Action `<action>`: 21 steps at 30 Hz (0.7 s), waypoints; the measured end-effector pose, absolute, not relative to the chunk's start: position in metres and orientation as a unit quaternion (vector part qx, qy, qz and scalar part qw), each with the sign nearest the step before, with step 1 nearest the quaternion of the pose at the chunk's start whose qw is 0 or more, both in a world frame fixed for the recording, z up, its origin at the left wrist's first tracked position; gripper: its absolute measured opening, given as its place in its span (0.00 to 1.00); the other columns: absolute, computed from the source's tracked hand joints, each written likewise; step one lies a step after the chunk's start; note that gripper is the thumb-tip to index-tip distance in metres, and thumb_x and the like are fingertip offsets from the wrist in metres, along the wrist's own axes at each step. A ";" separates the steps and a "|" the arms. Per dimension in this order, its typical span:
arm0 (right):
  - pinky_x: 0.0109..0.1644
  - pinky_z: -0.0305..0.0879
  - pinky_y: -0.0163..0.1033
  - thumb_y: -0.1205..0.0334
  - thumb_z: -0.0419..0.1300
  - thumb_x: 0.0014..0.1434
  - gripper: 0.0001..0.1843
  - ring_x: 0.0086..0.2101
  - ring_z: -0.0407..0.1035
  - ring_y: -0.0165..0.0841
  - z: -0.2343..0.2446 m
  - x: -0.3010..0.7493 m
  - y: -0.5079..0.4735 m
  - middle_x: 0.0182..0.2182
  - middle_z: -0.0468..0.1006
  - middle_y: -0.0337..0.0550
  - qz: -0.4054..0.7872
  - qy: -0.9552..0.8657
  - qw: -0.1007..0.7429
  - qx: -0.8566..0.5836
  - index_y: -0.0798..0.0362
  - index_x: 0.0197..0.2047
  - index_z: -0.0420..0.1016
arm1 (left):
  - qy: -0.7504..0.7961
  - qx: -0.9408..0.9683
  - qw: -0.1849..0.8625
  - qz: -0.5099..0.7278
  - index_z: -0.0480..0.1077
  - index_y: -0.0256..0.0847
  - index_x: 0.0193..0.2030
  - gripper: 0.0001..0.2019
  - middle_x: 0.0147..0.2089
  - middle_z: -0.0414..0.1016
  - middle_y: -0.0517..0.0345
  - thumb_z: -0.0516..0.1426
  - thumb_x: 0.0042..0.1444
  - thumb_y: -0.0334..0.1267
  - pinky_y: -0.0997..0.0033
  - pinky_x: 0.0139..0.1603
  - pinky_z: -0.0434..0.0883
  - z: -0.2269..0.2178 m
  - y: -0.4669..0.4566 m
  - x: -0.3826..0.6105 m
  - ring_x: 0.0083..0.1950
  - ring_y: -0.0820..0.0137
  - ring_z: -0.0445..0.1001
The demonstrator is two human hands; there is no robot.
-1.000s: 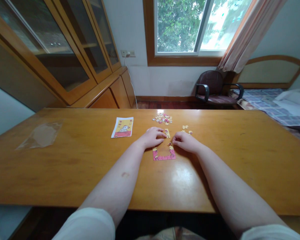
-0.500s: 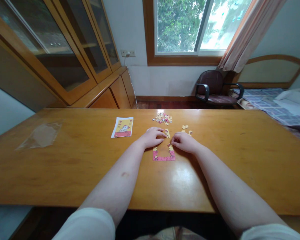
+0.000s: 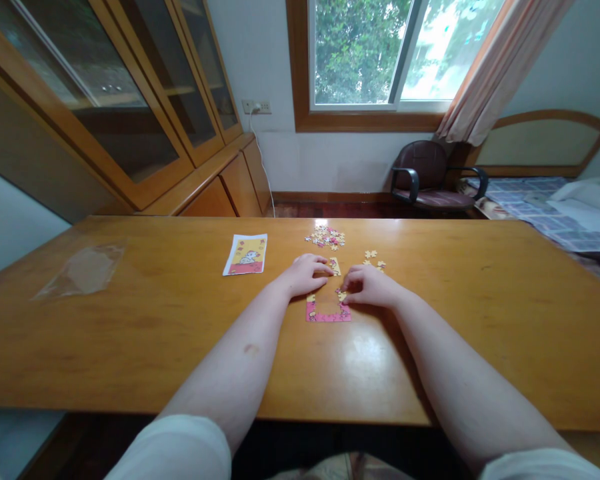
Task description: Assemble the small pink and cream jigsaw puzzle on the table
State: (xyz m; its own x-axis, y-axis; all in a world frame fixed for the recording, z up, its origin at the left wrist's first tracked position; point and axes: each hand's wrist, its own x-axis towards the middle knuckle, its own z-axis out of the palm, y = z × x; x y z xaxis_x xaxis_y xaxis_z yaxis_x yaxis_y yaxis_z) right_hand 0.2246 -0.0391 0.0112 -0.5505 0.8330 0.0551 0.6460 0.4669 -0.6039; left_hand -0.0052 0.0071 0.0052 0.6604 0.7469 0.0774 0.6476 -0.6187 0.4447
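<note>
A jigsaw frame (image 3: pixel 329 317) with a pink bottom edge and partly yellow sides lies on the table in front of me. My left hand (image 3: pixel 309 275) rests flat over its upper left part, hiding what is beneath. The left fingertips reach a small joined yellow section (image 3: pixel 335 266) above the frame. On the other side, my right hand (image 3: pixel 369 285) is at the frame's right edge, thumb and forefinger apart, the thumb by the yellow side pieces (image 3: pixel 342 296). I see nothing held between those fingers. Several loose yellow pieces (image 3: pixel 371 254) lie just beyond the right hand.
A heap of mixed puzzle pieces (image 3: pixel 326 236) lies toward the table's far edge. To the left are a picture card (image 3: pixel 247 255) of a white animal and a clear plastic bag (image 3: pixel 84 270). Past the table (image 3: pixel 180 360) stand a chair (image 3: pixel 424 175) and a glass-fronted cabinet (image 3: pixel 200 160).
My right hand's thumb and fingers have spread apart, and the thumb has come down along the frame's right side. The left hand has stayed in place.
</note>
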 end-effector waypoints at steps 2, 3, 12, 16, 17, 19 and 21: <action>0.40 0.65 0.36 0.57 0.73 0.44 0.15 0.34 0.70 0.32 0.011 0.224 -0.039 0.32 0.76 0.41 0.255 -0.841 0.163 -0.448 0.52 0.37 0.81 | 0.389 0.892 0.191 0.128 0.78 0.51 0.49 0.14 0.60 0.71 0.54 0.57 0.57 0.41 0.53 0.66 0.61 0.004 0.007 -0.005 0.62 0.58 0.66; 0.41 0.65 0.37 0.57 0.74 0.43 0.17 0.34 0.70 0.33 0.011 0.224 -0.039 0.32 0.76 0.41 0.247 -0.843 0.159 -0.451 0.52 0.38 0.81 | 0.387 0.893 0.191 0.129 0.78 0.50 0.49 0.14 0.60 0.71 0.53 0.57 0.57 0.41 0.53 0.66 0.61 0.004 0.008 -0.005 0.62 0.58 0.66; 0.42 0.65 0.38 0.57 0.72 0.47 0.15 0.35 0.70 0.33 0.011 0.224 -0.039 0.34 0.76 0.42 0.238 -0.852 0.152 -0.441 0.50 0.40 0.83 | 0.391 0.891 0.193 0.130 0.78 0.51 0.48 0.14 0.60 0.71 0.54 0.57 0.57 0.40 0.53 0.66 0.61 0.004 0.008 -0.006 0.62 0.58 0.66; 0.43 0.65 0.38 0.55 0.72 0.48 0.15 0.35 0.70 0.33 0.011 0.226 -0.038 0.34 0.76 0.43 0.242 -0.854 0.168 -0.428 0.49 0.39 0.83 | 0.393 0.890 0.194 0.123 0.78 0.51 0.49 0.14 0.60 0.71 0.54 0.57 0.57 0.41 0.54 0.66 0.60 0.005 0.007 -0.005 0.63 0.58 0.66; 0.43 0.65 0.38 0.54 0.71 0.48 0.14 0.35 0.70 0.33 0.010 0.226 -0.038 0.34 0.76 0.43 0.246 -0.854 0.171 -0.425 0.49 0.39 0.84 | 0.393 0.890 0.195 0.123 0.78 0.51 0.49 0.15 0.60 0.71 0.54 0.57 0.57 0.41 0.54 0.67 0.60 0.005 0.007 -0.005 0.63 0.58 0.65; 0.43 0.66 0.38 0.55 0.71 0.48 0.13 0.35 0.71 0.33 0.010 0.227 -0.038 0.34 0.76 0.43 0.251 -0.853 0.168 -0.425 0.50 0.38 0.84 | 0.393 0.890 0.195 0.124 0.78 0.51 0.49 0.15 0.60 0.70 0.54 0.56 0.57 0.41 0.53 0.67 0.60 0.005 0.007 -0.005 0.63 0.58 0.65; 0.42 0.66 0.37 0.57 0.72 0.48 0.13 0.34 0.70 0.32 0.010 0.227 -0.037 0.34 0.76 0.43 0.250 -0.852 0.162 -0.430 0.50 0.38 0.84 | 0.393 0.890 0.195 0.125 0.78 0.51 0.49 0.15 0.60 0.71 0.54 0.56 0.57 0.42 0.53 0.67 0.60 0.004 0.007 -0.006 0.63 0.58 0.65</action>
